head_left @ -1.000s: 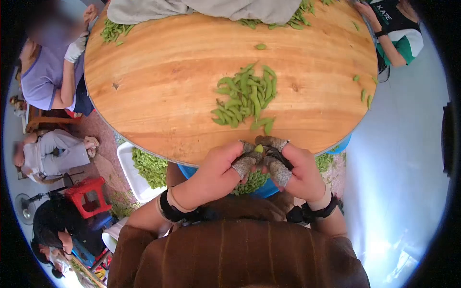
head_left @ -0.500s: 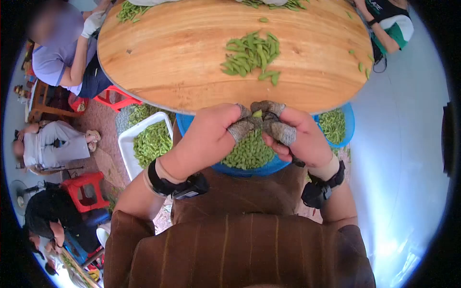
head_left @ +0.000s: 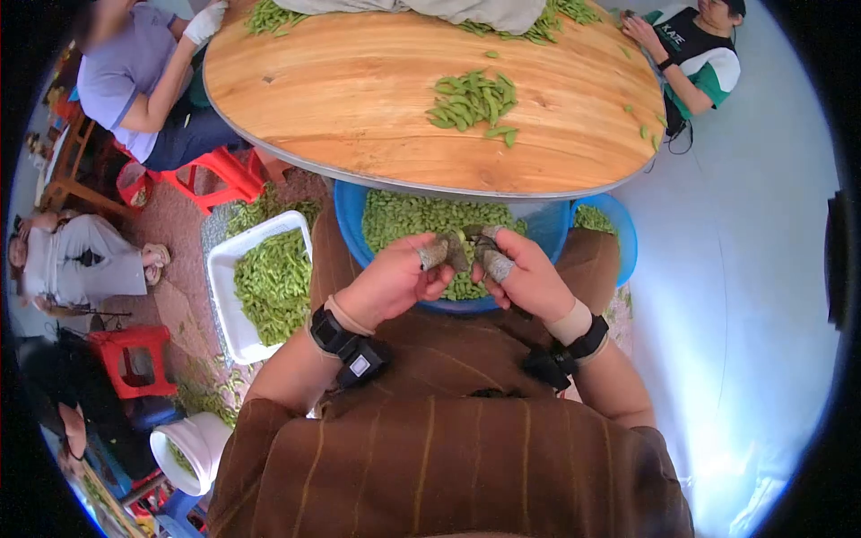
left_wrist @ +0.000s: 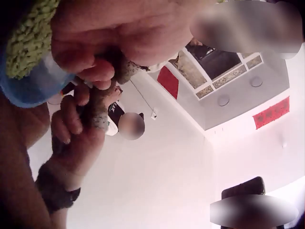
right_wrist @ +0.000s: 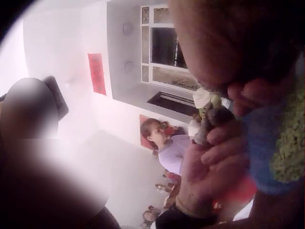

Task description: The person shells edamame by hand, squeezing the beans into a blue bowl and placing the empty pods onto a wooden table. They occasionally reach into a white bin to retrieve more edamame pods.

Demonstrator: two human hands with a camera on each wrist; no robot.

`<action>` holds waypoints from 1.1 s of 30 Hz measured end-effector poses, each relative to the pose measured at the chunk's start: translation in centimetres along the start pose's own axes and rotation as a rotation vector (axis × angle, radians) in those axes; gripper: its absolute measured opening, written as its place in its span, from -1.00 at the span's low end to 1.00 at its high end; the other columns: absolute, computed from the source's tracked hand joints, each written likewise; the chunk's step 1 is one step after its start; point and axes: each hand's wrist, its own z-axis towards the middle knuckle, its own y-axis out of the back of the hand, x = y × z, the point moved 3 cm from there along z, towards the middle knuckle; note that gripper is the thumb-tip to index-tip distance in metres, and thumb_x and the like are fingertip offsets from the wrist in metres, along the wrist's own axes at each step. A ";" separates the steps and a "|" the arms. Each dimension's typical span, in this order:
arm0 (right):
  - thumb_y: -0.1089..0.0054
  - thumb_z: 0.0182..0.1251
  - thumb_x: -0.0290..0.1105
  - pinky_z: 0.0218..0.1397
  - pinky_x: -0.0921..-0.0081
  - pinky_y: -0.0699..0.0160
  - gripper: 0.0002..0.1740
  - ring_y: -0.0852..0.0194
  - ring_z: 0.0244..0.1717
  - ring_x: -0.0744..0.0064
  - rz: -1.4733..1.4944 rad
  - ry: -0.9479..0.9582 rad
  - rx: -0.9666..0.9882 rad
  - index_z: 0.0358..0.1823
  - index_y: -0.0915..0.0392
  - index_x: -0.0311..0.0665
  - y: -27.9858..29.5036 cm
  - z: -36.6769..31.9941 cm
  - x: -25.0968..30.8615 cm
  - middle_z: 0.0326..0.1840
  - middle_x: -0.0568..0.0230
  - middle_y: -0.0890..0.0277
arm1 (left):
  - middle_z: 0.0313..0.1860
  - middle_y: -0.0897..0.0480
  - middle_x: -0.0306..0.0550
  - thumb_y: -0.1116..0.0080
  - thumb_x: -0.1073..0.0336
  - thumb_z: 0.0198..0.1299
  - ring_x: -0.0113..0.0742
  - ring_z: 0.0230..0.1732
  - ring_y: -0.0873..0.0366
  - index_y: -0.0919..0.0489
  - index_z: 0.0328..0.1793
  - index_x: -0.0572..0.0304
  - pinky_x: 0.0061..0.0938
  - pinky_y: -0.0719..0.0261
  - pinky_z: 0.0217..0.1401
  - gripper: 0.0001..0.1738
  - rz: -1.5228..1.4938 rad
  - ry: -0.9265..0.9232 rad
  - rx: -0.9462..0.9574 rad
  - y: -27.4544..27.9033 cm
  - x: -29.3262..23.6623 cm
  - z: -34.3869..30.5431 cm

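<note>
Your left hand [head_left: 390, 280] pinches with thumb and finger a small green pod [head_left: 464, 240], and your right hand [head_left: 531, 276] pinches at the same pod from the other side. The fingertips of the two hands almost meet, so the pod is mostly hidden between them. Grey coverings [head_left: 433, 256] are wrapped on your thumbs and some fingers.

The pod is held above a blue basin [head_left: 351, 215], which stands under the near edge of the table and contains many green beans [head_left: 408, 213]. To the right of it, just beside, you have a smaller blue tub [head_left: 626, 249] with green contents. On the left, on the floor, there is a white tray [head_left: 221, 300] filled with pods.

On the wooden table [head_left: 314, 99] lies a loose pile of pods [head_left: 471, 99], and farther a grey cloth [head_left: 489, 11]. One person in a lavender shirt [head_left: 127, 72] sits at the left side, another person in a black top [head_left: 691, 40] at the right.
</note>
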 end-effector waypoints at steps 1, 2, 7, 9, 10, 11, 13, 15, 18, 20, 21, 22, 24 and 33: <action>0.11 0.34 -0.51 -0.67 0.69 -0.29 -0.74 -0.29 -0.65 0.67 0.041 0.043 0.037 0.03 -0.40 -0.28 0.0 -0.1 0.1 -0.42 0.38 -0.48 | -0.50 -0.49 -0.29 0.03 0.22 0.38 -0.52 -0.54 -0.36 -0.49 -0.15 0.15 -0.61 -0.28 -0.51 -0.82 0.058 -0.009 -0.073 -0.1 -0.1 0.0; 0.11 0.34 -0.51 -0.67 0.69 -0.29 -0.74 -0.29 -0.65 0.67 0.042 0.046 0.041 0.03 -0.40 -0.28 -0.2 -0.2 0.1 -0.42 0.38 -0.48 | -0.50 -0.49 -0.29 0.03 0.22 0.38 -0.52 -0.54 -0.36 -0.49 -0.15 0.15 -0.61 -0.28 -0.51 -0.82 0.060 -0.012 -0.076 -0.2 0.0 0.1; 0.11 0.35 -0.51 -0.66 0.69 -0.29 -0.69 -0.28 -0.64 0.68 -0.004 0.048 0.016 0.11 -0.40 -0.27 0.0 -0.6 0.9 -0.42 0.39 -0.47 | -0.43 -0.52 -0.29 0.11 0.29 0.39 -0.55 -0.49 -0.38 -0.48 -0.20 0.17 -0.63 -0.34 -0.44 -0.82 0.454 -0.099 -0.131 -0.9 -0.6 0.5; 0.11 0.34 -0.52 -0.66 0.69 -0.29 -0.68 -0.27 -0.65 0.68 0.027 0.042 0.008 0.11 -0.40 -0.27 0.1 -0.5 0.6 -0.42 0.40 -0.46 | -0.44 -0.51 -0.29 0.12 0.32 0.38 -0.55 -0.48 -0.39 -0.49 -0.21 0.18 -0.63 -0.36 -0.43 -0.83 0.518 -0.108 -0.139 -0.8 -0.6 0.7; 0.11 0.34 -0.53 -0.66 0.69 -0.29 -0.68 -0.27 -0.65 0.69 0.048 0.040 -0.004 0.11 -0.40 -0.27 0.2 -0.4 0.4 -0.42 0.40 -0.46 | -0.44 -0.51 -0.30 0.12 0.35 0.37 -0.56 -0.47 -0.39 -0.49 -0.22 0.19 -0.63 -0.37 -0.42 -0.83 0.581 -0.125 -0.140 -0.8 -0.7 0.9; 0.11 0.34 -0.53 -0.66 0.69 -0.29 -0.68 -0.27 -0.65 0.69 0.057 0.040 -0.010 0.11 -0.40 -0.27 0.4 -0.1 0.3 -0.42 0.40 -0.46 | -0.44 -0.51 -0.30 0.12 0.35 0.37 -0.56 -0.47 -0.39 -0.49 -0.22 0.19 -0.63 -0.37 -0.42 -0.83 0.586 -0.116 -0.137 -0.8 -0.7 1.1; 0.10 0.35 -0.52 -0.66 0.69 -0.28 -0.71 -0.25 -0.67 0.69 0.176 0.036 0.018 0.07 -0.42 -0.28 0.7 0.0 -0.4 -0.44 0.42 -0.45 | -0.45 -0.50 -0.30 0.10 0.37 0.35 -0.56 -0.47 -0.40 -0.49 -0.22 0.21 -0.62 -0.39 -0.42 -0.86 0.703 -0.177 -0.149 -0.7 -0.6 1.4; 0.11 0.36 -0.51 -0.67 0.70 -0.28 -0.74 -0.24 -0.68 0.69 0.192 0.018 0.011 0.04 -0.43 -0.28 1.3 0.2 -1.3 -0.45 0.43 -0.45 | -0.48 -0.49 -0.31 0.09 0.36 0.34 -0.56 -0.49 -0.39 -0.49 -0.26 0.21 -0.62 -0.37 -0.45 -0.85 0.819 -0.178 -0.119 -0.9 -0.8 1.7; 0.11 0.39 -0.48 -0.68 0.71 -0.26 -0.79 -0.24 -0.68 0.70 0.258 -0.012 -0.011 -0.03 -0.44 -0.28 1.5 0.3 -1.8 -0.47 0.44 -0.43 | -0.54 -0.49 -0.31 0.08 0.31 0.34 -0.57 -0.53 -0.37 -0.50 -0.33 0.20 -0.63 -0.34 -0.49 -0.79 0.918 -0.186 -0.076 -1.4 -1.0 2.1; 0.09 0.44 -0.42 -0.65 0.73 -0.23 -0.68 -0.21 -0.65 0.72 0.370 -0.051 0.074 0.17 -0.38 -0.27 1.5 0.4 -2.8 -0.40 0.44 -0.44 | -0.50 -0.53 -0.27 0.08 0.25 0.36 -0.55 -0.52 -0.39 -0.52 -0.29 0.19 -0.62 -0.33 -0.49 -0.77 0.553 0.062 -0.110 -0.9 -0.6 2.2; 0.08 0.44 -0.40 -0.65 0.73 -0.22 -0.76 -0.21 -0.65 0.72 0.359 -0.045 0.071 0.06 -0.42 -0.27 1.6 0.5 -3.0 -0.42 0.43 -0.42 | -0.47 -0.55 -0.23 0.07 0.22 0.37 -0.52 -0.53 -0.41 -0.53 -0.19 0.19 -0.62 -0.32 -0.49 -0.77 0.371 0.105 -0.105 -0.7 -0.3 2.3; 0.08 0.44 -0.40 -0.65 0.73 -0.22 -0.76 -0.21 -0.65 0.72 0.368 -0.042 0.060 0.06 -0.42 -0.27 1.8 0.7 -3.2 -0.42 0.43 -0.42 | -0.47 -0.55 -0.23 0.07 0.22 0.37 -0.52 -0.53 -0.41 -0.53 -0.19 0.19 -0.62 -0.32 -0.49 -0.77 0.379 0.116 -0.099 -0.5 -0.1 2.5; 0.05 0.42 -0.37 -0.68 0.70 -0.24 -0.86 -0.23 -0.68 0.70 0.492 -0.084 0.033 -0.11 -0.42 -0.26 2.1 1.2 -3.7 -0.48 0.42 -0.42 | -0.45 -0.57 -0.20 0.05 0.22 0.36 -0.51 -0.53 -0.41 -0.52 -0.09 0.22 -0.61 -0.32 -0.49 -0.77 0.278 0.200 -0.113 -0.1 0.3 2.7; -0.15 0.34 -0.27 -0.65 0.69 -0.16 -0.80 -0.19 -0.70 0.68 0.616 0.006 0.106 -0.28 -0.42 -0.25 3.6 1.5 -3.8 -0.60 0.46 -0.32 | -0.48 -0.57 -0.18 -0.05 0.29 0.32 -0.46 -0.58 -0.40 -0.53 -0.12 0.27 -0.57 -0.33 -0.54 -0.82 0.133 0.341 0.037 -1.9 0.1 3.2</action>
